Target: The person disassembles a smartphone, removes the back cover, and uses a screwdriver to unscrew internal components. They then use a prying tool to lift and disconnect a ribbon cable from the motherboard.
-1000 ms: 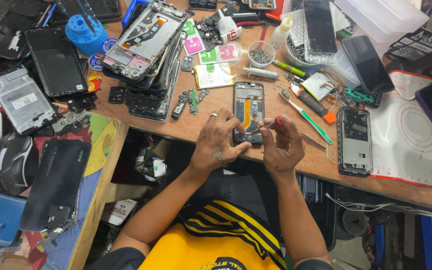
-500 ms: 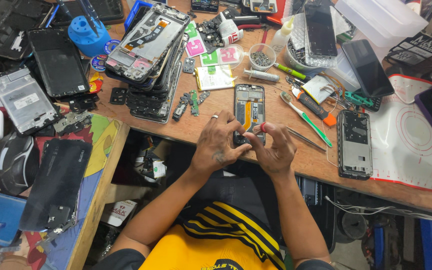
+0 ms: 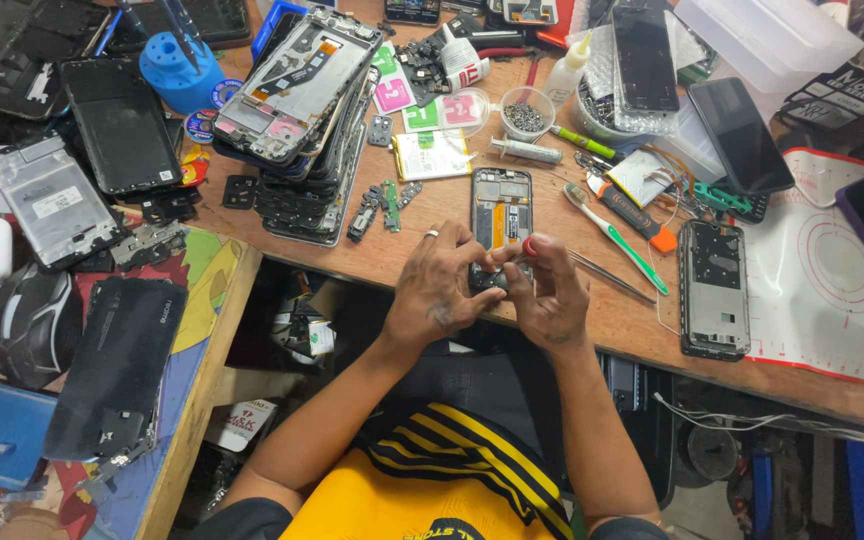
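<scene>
Far left of the left hand: a dark phone back cover [image 3: 117, 365] lies on the lower side bench, with a grey metal phone frame [image 3: 50, 200] and a black screen panel [image 3: 120, 125] further up.
Up and left of the left hand: a blue round tool stand [image 3: 177, 72], and beside it a slanted stack of opened phones [image 3: 297, 100] on the wooden table [image 3: 432, 215].
Just above the left hand: small loose circuit parts [image 3: 382, 205] and a pale flat battery [image 3: 432, 155].
Left hand [image 3: 444, 290]: a ring shows on one finger; the fingers are curled and pressed on the lower left end of the opened phone [image 3: 501, 225], steadying it.
Opened phone: lies lengthways away from the person on the table edge, back off, its lower end covered by both hands, between them.
Right hand [image 3: 549, 295]: fingers pinched together around a small red-tipped screwdriver [image 3: 529, 245], whose tip meets the phone's lower end.
Just right of the right hand: thin tweezers [image 3: 607, 275] and a green-and-white toothbrush [image 3: 617, 238].
Further right: another stripped phone frame [image 3: 715, 290] lies lengthways, touching a white mat with red rings [image 3: 822, 290].
Up and right: a small bowl of screws [image 3: 527, 112] and two dark phones [image 3: 742, 135] on clutter.
</scene>
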